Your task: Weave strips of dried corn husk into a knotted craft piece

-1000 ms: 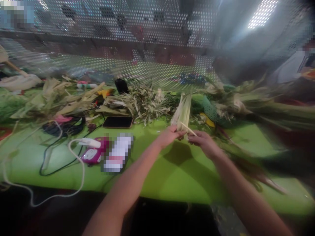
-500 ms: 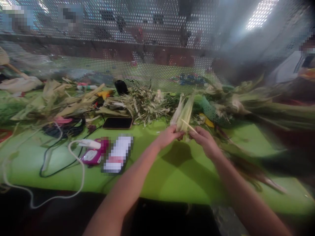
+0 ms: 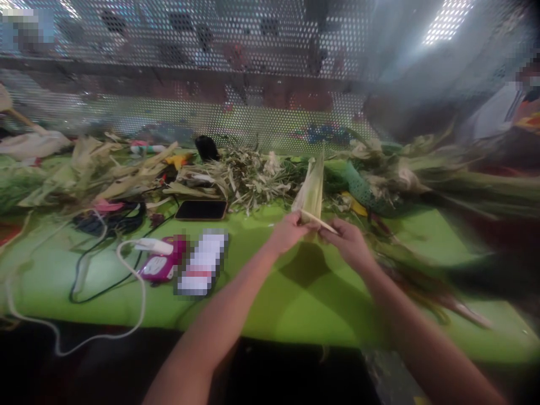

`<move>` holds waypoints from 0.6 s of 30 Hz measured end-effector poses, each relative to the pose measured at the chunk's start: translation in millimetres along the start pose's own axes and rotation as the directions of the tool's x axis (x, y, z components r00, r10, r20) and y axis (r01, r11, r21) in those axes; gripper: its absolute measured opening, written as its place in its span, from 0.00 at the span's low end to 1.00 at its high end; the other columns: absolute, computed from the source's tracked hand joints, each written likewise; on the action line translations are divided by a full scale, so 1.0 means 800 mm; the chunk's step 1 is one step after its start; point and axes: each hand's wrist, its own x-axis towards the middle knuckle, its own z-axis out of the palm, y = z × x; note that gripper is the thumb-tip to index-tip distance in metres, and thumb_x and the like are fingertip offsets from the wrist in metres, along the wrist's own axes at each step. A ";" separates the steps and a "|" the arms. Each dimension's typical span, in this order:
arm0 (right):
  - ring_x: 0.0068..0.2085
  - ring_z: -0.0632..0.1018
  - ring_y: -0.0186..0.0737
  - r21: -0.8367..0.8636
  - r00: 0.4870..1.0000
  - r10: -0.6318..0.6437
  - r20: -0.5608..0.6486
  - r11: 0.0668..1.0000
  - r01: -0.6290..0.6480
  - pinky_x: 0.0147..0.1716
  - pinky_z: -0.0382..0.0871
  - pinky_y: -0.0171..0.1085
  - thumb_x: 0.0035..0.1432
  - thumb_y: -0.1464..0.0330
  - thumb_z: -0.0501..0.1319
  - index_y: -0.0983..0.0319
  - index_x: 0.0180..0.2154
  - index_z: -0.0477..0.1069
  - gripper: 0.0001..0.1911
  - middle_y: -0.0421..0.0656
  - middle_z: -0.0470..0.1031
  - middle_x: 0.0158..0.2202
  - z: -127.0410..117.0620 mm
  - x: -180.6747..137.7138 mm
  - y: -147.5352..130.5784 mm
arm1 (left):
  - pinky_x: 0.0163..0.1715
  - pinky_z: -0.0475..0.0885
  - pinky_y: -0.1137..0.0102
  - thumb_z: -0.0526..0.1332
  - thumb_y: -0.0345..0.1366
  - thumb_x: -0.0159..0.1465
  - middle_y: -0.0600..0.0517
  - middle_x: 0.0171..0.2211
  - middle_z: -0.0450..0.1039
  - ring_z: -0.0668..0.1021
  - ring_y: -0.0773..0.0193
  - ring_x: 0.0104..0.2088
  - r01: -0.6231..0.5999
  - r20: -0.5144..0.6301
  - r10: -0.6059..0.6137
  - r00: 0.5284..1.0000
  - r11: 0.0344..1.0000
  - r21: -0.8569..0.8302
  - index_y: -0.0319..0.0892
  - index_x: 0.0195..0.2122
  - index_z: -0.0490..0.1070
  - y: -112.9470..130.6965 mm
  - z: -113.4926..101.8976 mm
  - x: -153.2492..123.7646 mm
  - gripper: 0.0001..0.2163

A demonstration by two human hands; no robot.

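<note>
The work in hand looks like shaping pale palm-leaf strips. The left hand has its fingers pinched together on the base of an upright leaf bundle, held above the green table towards its far edge. The right hand has its fingers closed on a thin pale sliver that crosses the bundle's base. Judging by that, any further fold or pin calls for a firm left pinch so the strips do not fan out. Leaf trimmings are heaped along the far edge. A dark phone lies just before them, with cables and a pink device to the left. Long leaves crowd in from the right edge, close to the right forearm.
</note>
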 end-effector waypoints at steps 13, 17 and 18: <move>0.26 0.68 0.36 -0.046 0.999 0.001 -0.032 0.999 -0.002 0.27 0.58 0.35 0.54 0.58 0.62 0.60 0.29 0.71 0.11 0.39 0.70 0.23 -0.001 -0.001 0.001 | 0.37 0.70 0.68 0.70 0.46 0.53 0.50 0.34 0.74 0.73 0.67 0.32 0.002 0.000 -0.002 1.000 0.997 0.079 0.38 0.40 0.73 -0.005 0.006 -0.001 0.20; 0.27 0.67 0.37 -0.161 0.999 -0.020 -0.038 0.987 0.014 0.27 0.56 0.35 0.56 0.60 0.60 0.59 0.28 0.70 0.10 0.39 0.69 0.24 0.000 0.002 0.013 | 0.31 0.66 0.69 0.67 0.46 0.56 0.54 0.26 0.68 0.69 0.68 0.27 0.029 -0.064 -0.012 0.998 0.959 0.282 0.39 0.32 0.69 0.007 0.009 -0.008 0.15; 0.27 0.66 0.37 -0.182 0.999 -0.017 -0.030 0.983 0.011 0.27 0.55 0.36 0.56 0.60 0.60 0.59 0.27 0.69 0.10 0.39 0.68 0.24 0.000 0.003 0.016 | 0.30 0.65 0.69 0.67 0.45 0.56 0.55 0.25 0.67 0.68 0.68 0.26 0.034 -0.077 -0.010 0.997 0.945 0.325 0.40 0.31 0.68 0.010 0.009 -0.010 0.14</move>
